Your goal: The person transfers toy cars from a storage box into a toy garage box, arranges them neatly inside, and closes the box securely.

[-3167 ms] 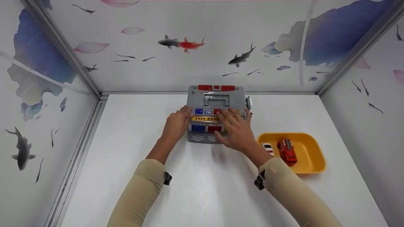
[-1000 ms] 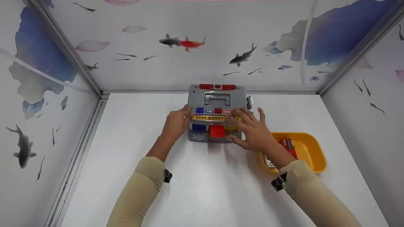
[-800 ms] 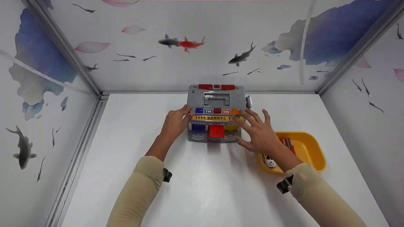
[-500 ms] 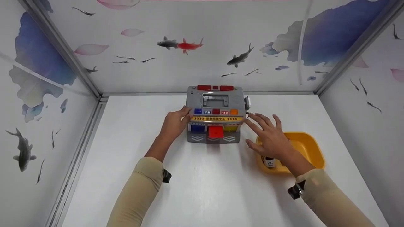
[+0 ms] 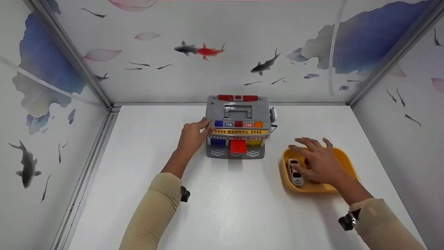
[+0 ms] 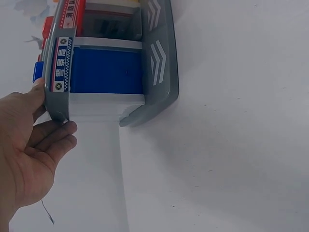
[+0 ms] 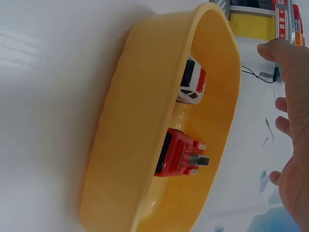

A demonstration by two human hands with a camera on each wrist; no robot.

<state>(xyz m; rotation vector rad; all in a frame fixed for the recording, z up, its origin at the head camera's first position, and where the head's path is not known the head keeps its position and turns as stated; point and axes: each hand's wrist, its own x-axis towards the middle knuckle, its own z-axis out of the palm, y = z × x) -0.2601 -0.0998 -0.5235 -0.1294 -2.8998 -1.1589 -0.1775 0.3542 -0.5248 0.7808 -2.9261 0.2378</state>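
A grey toy garage (image 5: 215,111) stands at the back of the table, with blue, red and orange buttons along its front. Its middle red door (image 5: 238,146) is swung outward, while the blue door (image 6: 106,71) and the yellow door (image 5: 254,142) are down. My left hand (image 5: 192,136) grips the garage's left front corner between thumb and fingers. Over the yellow tray (image 5: 289,188) my right hand (image 5: 321,161) hovers with spread fingers and holds nothing. Below it in the tray lie a white toy car (image 5: 295,172) and a red toy fire truck (image 7: 179,153), mostly hidden in the head view.
A white part (image 5: 273,114) sticks out from the garage's right side, with a thin black cord (image 5: 274,128) below it. White walls printed with fish enclose the white table (image 5: 215,208) at the back and both sides.
My right hand has left the garage's front and moved right and nearer, to above the tray. The red door, down at first, has swung outward. My left hand has stayed at the corner.
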